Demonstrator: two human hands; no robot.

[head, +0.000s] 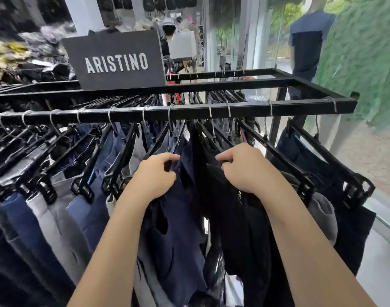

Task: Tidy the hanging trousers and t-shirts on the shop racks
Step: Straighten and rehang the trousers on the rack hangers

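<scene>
The navy trousers (pixel 180 218) and black trousers (pixel 242 231) hang side by side at mid-rail, near the viewer. The left hand (pixel 155 173) pinches the navy waistband. The right hand (pixel 242 168) grips the black waistband, fingers curled.

Step in hand, as judged: parting and spacing this pair. The next move calls for sliding each hanger along the black rail (pixel 189 112) to even the gaps.

Denim trousers (pixel 83 207) crowd the left. An ARISTINO sign (pixel 116 63) stands far left, a mannequin (pixel 309 41) far right.

Seen from head height, wide-angle, facing forward and down over the rack rail (pixel 189 111) toward the shop window (pixel 267 41). Set close, within reach of the hanging trousers (pixel 178 207) filling the lower half of the view.
</scene>
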